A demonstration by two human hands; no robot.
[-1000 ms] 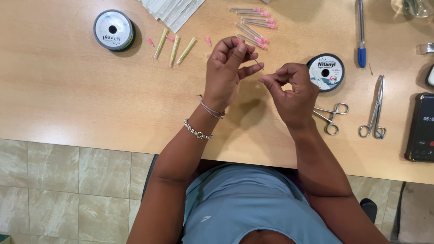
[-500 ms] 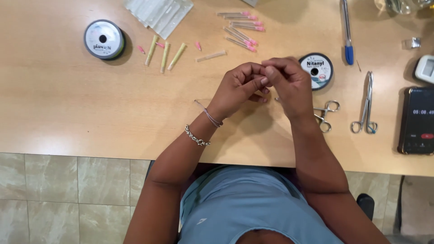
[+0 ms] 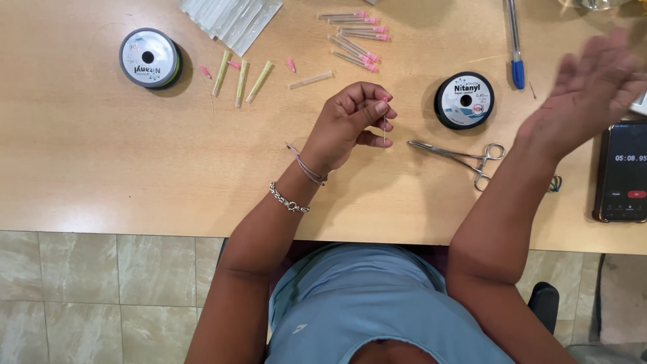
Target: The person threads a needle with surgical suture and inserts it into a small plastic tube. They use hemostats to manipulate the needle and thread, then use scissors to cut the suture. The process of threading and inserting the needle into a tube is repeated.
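Two hands | left [image 3: 347,121] pinches needle [image 3: 385,125] | right [image 3: 593,81] raised, spread

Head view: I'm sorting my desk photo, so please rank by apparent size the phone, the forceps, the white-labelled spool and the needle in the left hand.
1. Phone, partly cut off
2. Forceps
3. White-labelled spool
4. Needle pinched in the left hand; held above the table, so slightly enlarged

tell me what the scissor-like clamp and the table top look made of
The clamp looks like polished steel: silver-grey, thin, with bright glints on its ring handles. The table top looks like wood or a wood-look laminate: pale tan, faint grain, smooth matt sheen. Which of the two cannot be told.
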